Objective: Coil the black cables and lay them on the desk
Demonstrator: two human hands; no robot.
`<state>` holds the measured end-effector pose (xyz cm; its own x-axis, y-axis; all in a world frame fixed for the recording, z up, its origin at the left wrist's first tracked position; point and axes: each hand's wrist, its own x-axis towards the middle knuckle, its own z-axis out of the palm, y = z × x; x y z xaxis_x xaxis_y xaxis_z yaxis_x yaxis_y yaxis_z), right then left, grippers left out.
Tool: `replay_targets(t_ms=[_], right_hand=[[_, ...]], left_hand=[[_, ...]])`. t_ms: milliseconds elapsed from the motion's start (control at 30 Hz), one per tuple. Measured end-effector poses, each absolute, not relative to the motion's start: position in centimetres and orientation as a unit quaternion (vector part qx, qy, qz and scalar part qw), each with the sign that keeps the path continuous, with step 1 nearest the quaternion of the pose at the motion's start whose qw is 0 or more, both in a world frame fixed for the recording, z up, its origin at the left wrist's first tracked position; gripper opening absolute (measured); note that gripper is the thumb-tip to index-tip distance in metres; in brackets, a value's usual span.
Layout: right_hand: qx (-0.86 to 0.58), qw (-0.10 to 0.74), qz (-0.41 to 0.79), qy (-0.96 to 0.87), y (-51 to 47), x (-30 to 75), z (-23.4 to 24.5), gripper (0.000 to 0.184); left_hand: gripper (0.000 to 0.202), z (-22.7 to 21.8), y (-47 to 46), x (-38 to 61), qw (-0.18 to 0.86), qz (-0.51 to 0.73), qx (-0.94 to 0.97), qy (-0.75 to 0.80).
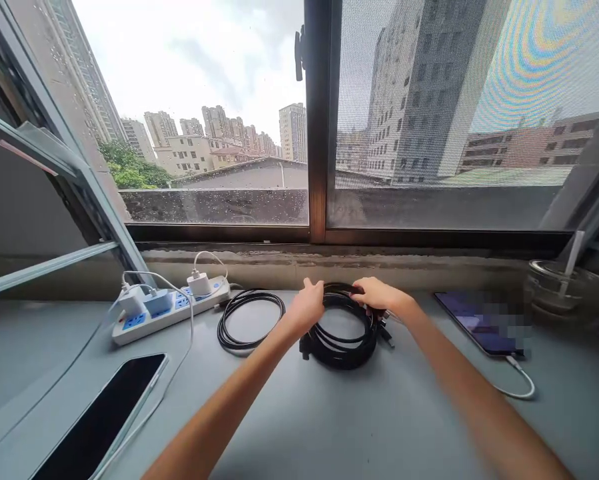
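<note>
A thick coil of black cable [346,359] lies on the grey table in front of me, with plugs showing at its left and right sides. My left hand [306,307] is closed at the coil's upper left edge, its thumb pointing up and its other fingers partly hidden behind the hand. On the upper right edge, my right hand [378,295] has its fingers curled around the loops. Just below the right hand a black connector [387,337] sticks out. Left of the coil rests a thinner loop of black cable [224,337], apart from the thick one.
A white power strip [172,313] with chargers and white cords sits at the left. One phone [99,420] lies front left; another phone [472,320] with a white cable [524,393] lies right. A glass jar [554,293] stands back right. The window [319,167] borders the table's far side.
</note>
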<state>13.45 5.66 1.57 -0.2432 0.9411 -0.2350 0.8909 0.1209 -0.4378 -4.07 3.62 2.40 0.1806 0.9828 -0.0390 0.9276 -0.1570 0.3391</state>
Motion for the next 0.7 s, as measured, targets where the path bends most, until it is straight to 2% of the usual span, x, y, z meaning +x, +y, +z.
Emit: replay_targets(t_ms=[167, 500, 600, 700], right_hand=[[-0.621, 0.015, 0.203, -0.757, 5.5, 12.9, 1.7, 0.024], [-0.630, 0.008, 0.123, -0.767, 5.1, 12.3, 2.2, 0.025], [-0.632, 0.050, 0.111, -0.766, 4.4, 12.9, 3.9, 0.024], [-0.636, 0.149, 0.059, -0.755, 2.1, 14.1, 7.2, 0.024]], left_hand=[[0.056, 2.0, 3.3, -3.6, 0.100, 0.023, 0.755, 0.647], [0.042, 1.8, 3.5, -4.3, 0.055, 0.022, 0.766, 0.640], [0.036, 3.4, 2.9, -4.2, 0.034, 0.076, 0.777, 0.624], [0.028, 6.8, 0.5, -3.6, 0.004, 0.171, 0.796, 0.581]])
